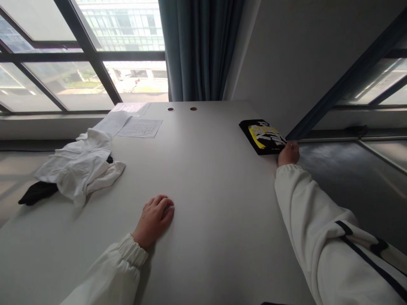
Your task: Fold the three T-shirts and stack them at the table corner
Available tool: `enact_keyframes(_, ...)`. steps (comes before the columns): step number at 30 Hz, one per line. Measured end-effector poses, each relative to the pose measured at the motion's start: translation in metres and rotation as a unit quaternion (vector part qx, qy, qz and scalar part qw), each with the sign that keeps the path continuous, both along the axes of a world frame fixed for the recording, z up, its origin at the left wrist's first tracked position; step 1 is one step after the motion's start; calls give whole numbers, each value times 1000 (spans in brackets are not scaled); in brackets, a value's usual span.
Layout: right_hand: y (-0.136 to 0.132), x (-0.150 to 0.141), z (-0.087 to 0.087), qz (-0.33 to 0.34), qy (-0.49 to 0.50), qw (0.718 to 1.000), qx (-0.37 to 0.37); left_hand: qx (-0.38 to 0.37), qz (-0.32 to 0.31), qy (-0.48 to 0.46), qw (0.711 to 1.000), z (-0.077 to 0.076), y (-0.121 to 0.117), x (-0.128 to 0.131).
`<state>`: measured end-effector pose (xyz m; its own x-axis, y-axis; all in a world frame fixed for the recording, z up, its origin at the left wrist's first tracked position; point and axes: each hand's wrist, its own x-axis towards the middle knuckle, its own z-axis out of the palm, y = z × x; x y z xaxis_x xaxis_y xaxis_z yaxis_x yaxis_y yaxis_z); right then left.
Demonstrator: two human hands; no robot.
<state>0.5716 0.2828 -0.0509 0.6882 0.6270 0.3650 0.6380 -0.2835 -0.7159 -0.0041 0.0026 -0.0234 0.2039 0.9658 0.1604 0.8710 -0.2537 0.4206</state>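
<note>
Garment (273, 146), black and folded into a flat packet with a yellow and white print (258, 136) facing up, lies right of centre in the upper half of the frame, along the right edge of the pale worktop (216, 190). The right hand (288, 153) reaches to its lower right corner, and the fingers look closed on the cloth there, though the exact pinch is too small to make out. The left hand (153, 220) rests on the worktop, lower and left of centre, well apart from the garment; its fingers are curled, and I cannot tell whether they enclose the small pale patch beside the thumb.

The packet should be light, soft and limp, with nothing fragile about it; the printed area may be a little stiffer and slicker than the plain cloth. A corner pinch would probably catch only some layers and let the folds slip open, so a hold beneath the whole stack, or on two opposite edges, seems safer.

At the left of the frame lies a crumpled white garment (84, 163) with black fabric (38, 192) showing under it, just below some paper sheets (140, 127)
</note>
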Motion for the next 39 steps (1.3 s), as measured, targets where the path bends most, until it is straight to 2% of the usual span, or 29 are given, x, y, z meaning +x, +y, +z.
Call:
enact_keyframes(4, -5, 4, 1, -22, 25, 999, 0, -8, 1, -6, 1000, 1, 0, 0)
enact_keyframes(13, -16, 5, -7, 24, -4, 1000, -13, -7, 2, -1, 1000, 1, -1, 0)
enact_keyframes(20, -15, 6, -2, -16, -22, 999, -35, -8, -3, 1, 1000, 0, -1, -1)
enact_keyframes(26, -18, -2, 1, 4, -27, 999, -33, -12, -1, 0, 1000, 1, 0, 0)
enact_keyframes(39, -13, 1, 6, -57, -45, 997, -30, -13, 0, -6, 1000, 2, -1, 0)
